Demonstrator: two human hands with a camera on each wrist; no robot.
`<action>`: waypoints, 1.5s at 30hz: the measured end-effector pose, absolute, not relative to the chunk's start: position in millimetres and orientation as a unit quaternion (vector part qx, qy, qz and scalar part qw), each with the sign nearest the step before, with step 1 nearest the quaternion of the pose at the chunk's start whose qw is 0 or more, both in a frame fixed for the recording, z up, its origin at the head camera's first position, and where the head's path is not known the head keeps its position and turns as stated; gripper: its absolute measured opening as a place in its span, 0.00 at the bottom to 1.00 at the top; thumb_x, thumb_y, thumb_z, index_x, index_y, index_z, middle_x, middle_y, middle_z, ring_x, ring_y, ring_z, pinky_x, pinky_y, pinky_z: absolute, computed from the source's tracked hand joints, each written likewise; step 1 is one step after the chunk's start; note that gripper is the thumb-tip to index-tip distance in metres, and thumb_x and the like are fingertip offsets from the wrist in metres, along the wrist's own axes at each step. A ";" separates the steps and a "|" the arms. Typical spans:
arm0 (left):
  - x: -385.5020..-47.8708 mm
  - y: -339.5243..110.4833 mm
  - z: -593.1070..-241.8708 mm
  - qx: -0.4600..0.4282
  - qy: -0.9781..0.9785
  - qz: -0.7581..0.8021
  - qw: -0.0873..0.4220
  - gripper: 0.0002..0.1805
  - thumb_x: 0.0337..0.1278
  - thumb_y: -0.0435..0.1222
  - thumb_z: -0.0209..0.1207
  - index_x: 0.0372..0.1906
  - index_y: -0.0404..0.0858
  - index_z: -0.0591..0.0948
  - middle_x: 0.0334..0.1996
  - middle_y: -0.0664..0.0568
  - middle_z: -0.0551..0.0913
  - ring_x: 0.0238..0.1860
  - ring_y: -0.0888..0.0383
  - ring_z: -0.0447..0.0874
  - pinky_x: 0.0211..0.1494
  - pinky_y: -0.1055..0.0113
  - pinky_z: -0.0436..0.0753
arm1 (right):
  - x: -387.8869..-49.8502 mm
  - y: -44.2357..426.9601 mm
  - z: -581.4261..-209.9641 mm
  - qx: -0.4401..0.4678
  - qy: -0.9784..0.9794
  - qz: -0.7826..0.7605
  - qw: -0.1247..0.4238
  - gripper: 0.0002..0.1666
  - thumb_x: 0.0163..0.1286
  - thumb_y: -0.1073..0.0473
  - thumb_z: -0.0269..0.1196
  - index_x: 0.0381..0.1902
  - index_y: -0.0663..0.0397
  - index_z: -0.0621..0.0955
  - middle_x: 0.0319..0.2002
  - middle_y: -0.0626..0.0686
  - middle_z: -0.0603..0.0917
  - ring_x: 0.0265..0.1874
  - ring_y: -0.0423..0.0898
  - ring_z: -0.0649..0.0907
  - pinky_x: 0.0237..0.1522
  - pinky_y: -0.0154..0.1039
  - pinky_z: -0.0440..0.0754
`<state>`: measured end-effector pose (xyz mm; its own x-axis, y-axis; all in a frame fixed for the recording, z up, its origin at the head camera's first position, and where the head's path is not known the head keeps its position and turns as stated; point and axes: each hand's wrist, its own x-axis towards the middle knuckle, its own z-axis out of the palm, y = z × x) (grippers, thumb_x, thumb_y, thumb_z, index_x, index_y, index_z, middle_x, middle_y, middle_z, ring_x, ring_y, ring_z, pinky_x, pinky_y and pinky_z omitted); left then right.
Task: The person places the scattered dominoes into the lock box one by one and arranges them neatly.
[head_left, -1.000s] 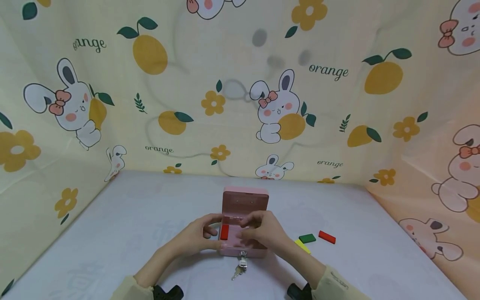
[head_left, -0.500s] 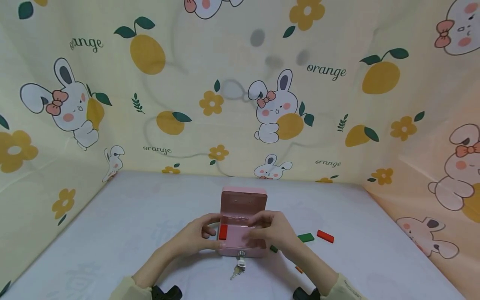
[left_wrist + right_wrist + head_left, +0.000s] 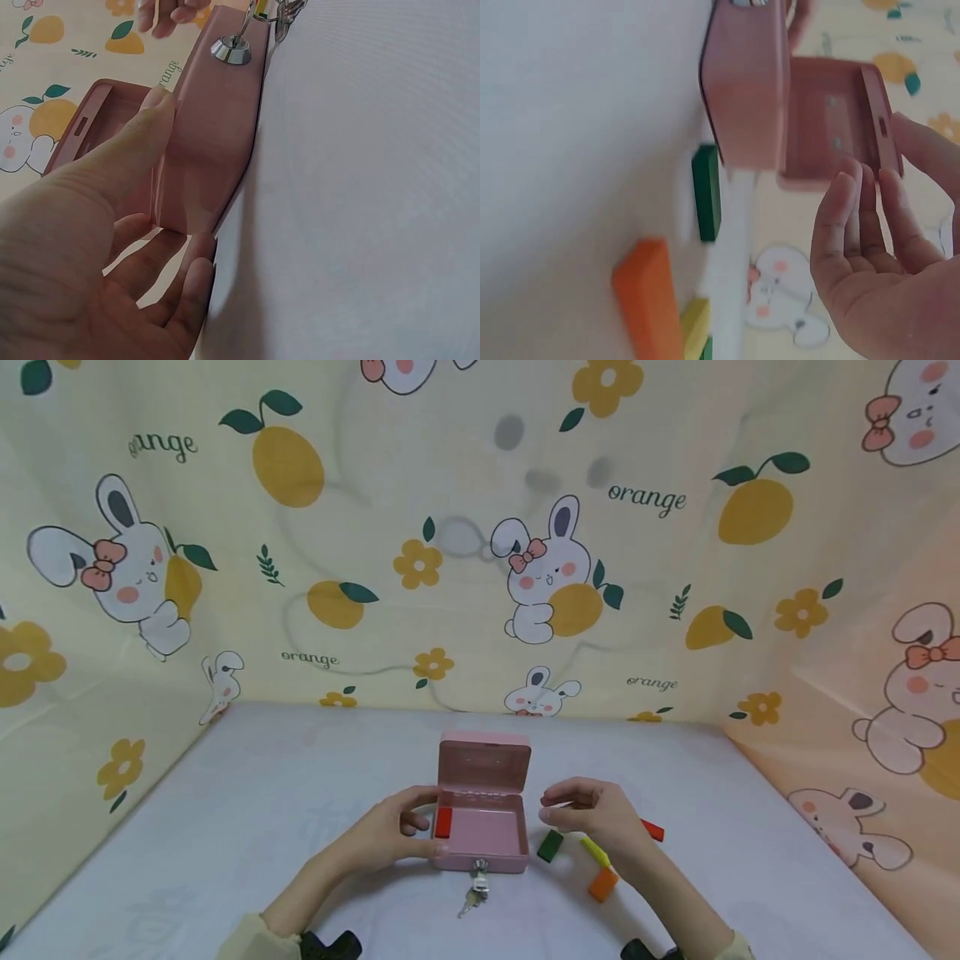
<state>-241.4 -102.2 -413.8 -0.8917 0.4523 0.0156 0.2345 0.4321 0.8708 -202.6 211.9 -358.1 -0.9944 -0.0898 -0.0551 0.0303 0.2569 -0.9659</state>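
head view, box: glossy pink rectangular metal-looking box (image 3: pixel 487 839), lid raised, sits on the white-covered table (image 3: pixel 337 760); a flat red oblong block (image 3: pixel 444 822) lies inside at its left wall
head view, left hand (image 3: pixel 386 831): grips the box's left end, thumb at the front corner, fingers behind
head view, right hand (image 3: pixel 600 818): above the table right of the box, fingers loosely bent and parted, holding nothing
head view, loose blocks: dark green oblong block (image 3: pixel 550 846) just right of the box, then yellow oblong block (image 3: pixel 596 852) and orange oblong block (image 3: pixel 603 885); second red block (image 3: pixel 652 830) partly hidden by the right hand
left wrist view, lock: round silver lock (image 3: pixel 231 50) on the box front, key in it
right wrist view, fingers: apart from the blocks, the open lid behind them
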 end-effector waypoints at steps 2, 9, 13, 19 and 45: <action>-241.6 -102.8 -413.8 0.206 0.838 0.493 0.111 0.44 0.46 0.49 0.75 0.70 0.46 0.69 0.63 0.51 0.73 0.51 0.54 0.77 0.54 0.54 0.77 | -199.8 220.3 -357.2 -0.004 0.792 -0.609 0.042 0.21 0.58 0.57 0.74 0.47 0.62 0.83 0.43 0.56 0.86 0.41 0.51 0.84 0.46 0.45 0.81; -243.3 -102.2 -413.6 0.197 0.842 0.490 0.113 0.44 0.46 0.49 0.75 0.70 0.47 0.69 0.63 0.52 0.73 0.50 0.55 0.77 0.54 0.55 0.78 | -195.6 257.7 -357.1 0.034 0.788 -0.614 0.026 0.25 0.59 0.57 0.74 0.51 0.63 0.81 0.48 0.59 0.85 0.46 0.57 0.83 0.46 0.42 0.81; -242.7 -101.0 -413.9 0.196 0.841 0.490 0.115 0.44 0.46 0.48 0.75 0.70 0.46 0.69 0.63 0.51 0.73 0.50 0.54 0.77 0.53 0.54 0.78 | -196.7 279.0 -358.3 0.046 0.786 -0.617 0.021 0.27 0.59 0.57 0.74 0.53 0.64 0.80 0.49 0.59 0.84 0.48 0.55 0.83 0.46 0.41 0.81; -241.2 -99.9 -413.2 0.197 0.841 0.491 0.116 0.45 0.45 0.48 0.75 0.70 0.46 0.69 0.63 0.51 0.73 0.50 0.54 0.77 0.53 0.54 0.78 | -199.8 305.5 -363.3 0.047 0.800 -0.598 0.011 0.33 0.58 0.53 0.75 0.57 0.64 0.78 0.51 0.59 0.83 0.48 0.55 0.83 0.48 0.41 0.81; -240.6 -101.7 -412.5 0.199 0.844 0.486 0.111 0.45 0.45 0.50 0.75 0.70 0.46 0.69 0.62 0.51 0.74 0.50 0.54 0.77 0.53 0.54 0.78 | -204.4 319.6 -381.3 -0.064 0.825 -0.546 0.127 0.23 0.58 0.63 0.73 0.51 0.63 0.81 0.49 0.61 0.83 0.39 0.54 0.79 0.39 0.44 0.80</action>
